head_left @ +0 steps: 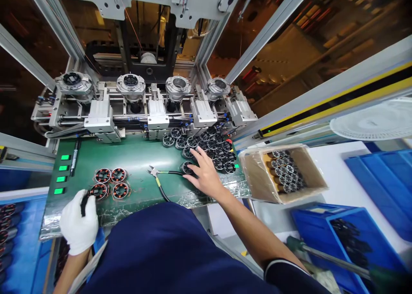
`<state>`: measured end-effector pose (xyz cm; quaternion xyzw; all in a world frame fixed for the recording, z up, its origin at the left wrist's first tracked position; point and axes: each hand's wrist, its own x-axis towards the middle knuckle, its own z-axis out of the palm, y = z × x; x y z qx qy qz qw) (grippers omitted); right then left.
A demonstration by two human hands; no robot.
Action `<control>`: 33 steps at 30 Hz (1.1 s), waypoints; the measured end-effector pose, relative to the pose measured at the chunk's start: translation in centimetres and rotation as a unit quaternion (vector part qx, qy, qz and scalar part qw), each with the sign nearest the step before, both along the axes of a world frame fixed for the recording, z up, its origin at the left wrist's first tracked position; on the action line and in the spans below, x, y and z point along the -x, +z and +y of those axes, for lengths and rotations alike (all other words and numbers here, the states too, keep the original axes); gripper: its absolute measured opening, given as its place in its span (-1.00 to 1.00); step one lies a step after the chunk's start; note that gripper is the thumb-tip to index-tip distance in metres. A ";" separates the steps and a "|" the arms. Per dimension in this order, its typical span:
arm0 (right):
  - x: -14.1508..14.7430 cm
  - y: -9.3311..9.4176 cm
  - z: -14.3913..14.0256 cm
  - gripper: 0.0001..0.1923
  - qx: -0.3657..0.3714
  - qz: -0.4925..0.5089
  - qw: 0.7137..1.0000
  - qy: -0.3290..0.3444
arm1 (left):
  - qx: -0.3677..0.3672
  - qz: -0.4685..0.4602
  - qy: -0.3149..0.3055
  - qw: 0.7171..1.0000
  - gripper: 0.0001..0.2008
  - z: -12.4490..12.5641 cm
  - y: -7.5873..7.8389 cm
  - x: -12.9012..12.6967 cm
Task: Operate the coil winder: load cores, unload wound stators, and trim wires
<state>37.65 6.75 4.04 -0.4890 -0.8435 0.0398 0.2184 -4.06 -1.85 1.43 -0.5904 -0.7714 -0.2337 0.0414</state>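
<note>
Four wound stators [111, 182] sit left of the cutters [157, 176] on the green counter [138, 156]. My gloved left hand [79, 223] grips a dark part beside them. Right of the cutters, my bare right hand [204, 174] lies open, fingers spread, touching the black rings [209, 150].

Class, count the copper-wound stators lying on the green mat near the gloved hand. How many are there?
4. Two lie side by side in a back row, two in front. The left hand touches the front-left one and partly covers it.
</note>
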 end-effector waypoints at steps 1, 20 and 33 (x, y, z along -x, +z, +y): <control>0.2 0.1 0.0 -0.79 0.001 -0.002 1.000 0.003 | 0.001 0.002 0.000 1.000 -0.54 0.0 0.0 0.0; 4.2 -0.6 0.3 -0.84 -0.007 0.037 0.997 -0.064 | -0.017 -0.004 -0.019 1.000 -0.61 -0.5 -0.5 0.7; 0.7 15.8 24.0 -0.94 0.029 0.239 0.965 0.107 | 0.003 -0.003 -0.021 1.000 -0.61 -0.5 -0.6 1.4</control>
